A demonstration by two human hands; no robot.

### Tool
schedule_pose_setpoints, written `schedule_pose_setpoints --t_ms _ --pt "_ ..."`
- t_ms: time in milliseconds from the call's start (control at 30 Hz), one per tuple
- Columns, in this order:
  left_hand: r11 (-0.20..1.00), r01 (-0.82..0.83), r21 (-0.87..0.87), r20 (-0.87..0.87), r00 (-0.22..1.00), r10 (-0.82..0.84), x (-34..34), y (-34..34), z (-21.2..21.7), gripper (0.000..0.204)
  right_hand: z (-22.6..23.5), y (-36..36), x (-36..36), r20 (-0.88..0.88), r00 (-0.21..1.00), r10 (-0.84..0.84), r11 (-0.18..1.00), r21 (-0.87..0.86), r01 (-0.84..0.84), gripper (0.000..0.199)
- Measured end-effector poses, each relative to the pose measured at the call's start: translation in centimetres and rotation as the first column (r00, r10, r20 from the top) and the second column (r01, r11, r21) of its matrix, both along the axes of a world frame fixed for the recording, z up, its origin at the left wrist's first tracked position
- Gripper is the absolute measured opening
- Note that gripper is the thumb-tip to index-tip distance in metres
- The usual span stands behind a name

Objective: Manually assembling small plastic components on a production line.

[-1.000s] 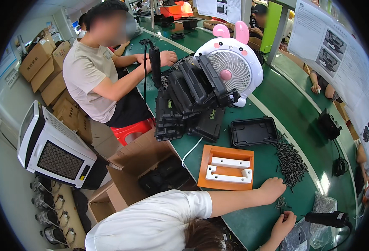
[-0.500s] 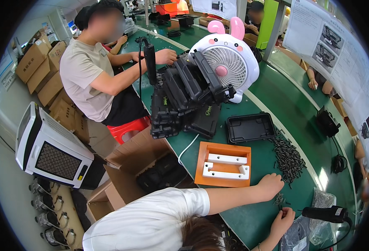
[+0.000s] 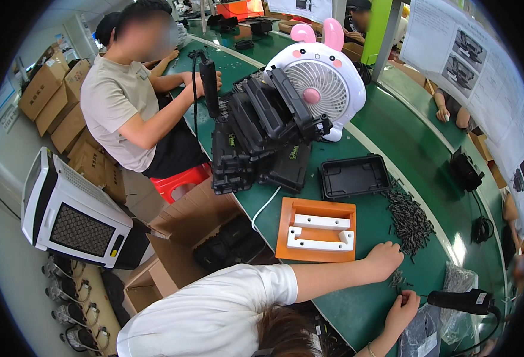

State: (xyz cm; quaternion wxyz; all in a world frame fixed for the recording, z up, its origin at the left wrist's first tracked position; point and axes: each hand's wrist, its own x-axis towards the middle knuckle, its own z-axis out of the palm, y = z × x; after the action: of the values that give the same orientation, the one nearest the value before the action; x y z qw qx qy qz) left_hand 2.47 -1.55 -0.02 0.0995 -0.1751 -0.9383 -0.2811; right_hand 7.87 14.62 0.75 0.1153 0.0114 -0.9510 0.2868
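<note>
My left hand [image 3: 385, 262] rests on the green table with its fingers curled in, between the orange fixture and a small pile of screws [image 3: 397, 278]. What it holds, if anything, is hidden. Nearer to me, my right hand [image 3: 403, 309] has its thumb and fingertips pinched together beside those screws; I cannot make out what is in them. A black electric screwdriver [image 3: 461, 301] lies to its right, its thin tip pointing toward that hand. Beyond my left hand, many short black pins [image 3: 411, 220] form a heap. The orange fixture [image 3: 284, 232] carries two white blocks [image 3: 321, 240].
An open black case shell [image 3: 355, 177] sits behind the fixture. Stacked black cases [image 3: 262, 131] and a white rabbit-eared fan [image 3: 315, 89] stand farther back. Plastic bags [image 3: 419, 333] lie at the near right. A cardboard box [image 3: 184, 220] and a seated co-worker [image 3: 125, 113] are at left.
My right hand's fingertips have shifted slightly; the left hand stays nearly in place. The co-worker's hands have drawn back to near the upright black screwdriver. The whole view has tilted a little.
</note>
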Motion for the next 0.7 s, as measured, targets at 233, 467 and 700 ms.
schedule_pose_setpoints --t_ms 233,467,700 --pt "1.0 0.008 -0.002 0.038 0.999 -0.008 -0.09 -0.16 0.28 0.018 0.04 -0.06 -0.01 -0.036 0.999 0.007 1.0 -0.017 -0.007 0.01" --pt "0.999 0.003 0.054 -0.003 1.0 -0.003 0.09 -0.19 0.42 0.018 0.1 -0.08 0.03 -0.009 1.0 0.002 1.0 -0.017 -0.002 0.009" --pt "0.999 0.034 -0.015 0.046 0.998 -0.033 -0.05 -0.16 0.21 0.016 0.09 -0.04 0.03 -0.027 1.0 0.012 1.0 -0.02 -0.013 0.01"
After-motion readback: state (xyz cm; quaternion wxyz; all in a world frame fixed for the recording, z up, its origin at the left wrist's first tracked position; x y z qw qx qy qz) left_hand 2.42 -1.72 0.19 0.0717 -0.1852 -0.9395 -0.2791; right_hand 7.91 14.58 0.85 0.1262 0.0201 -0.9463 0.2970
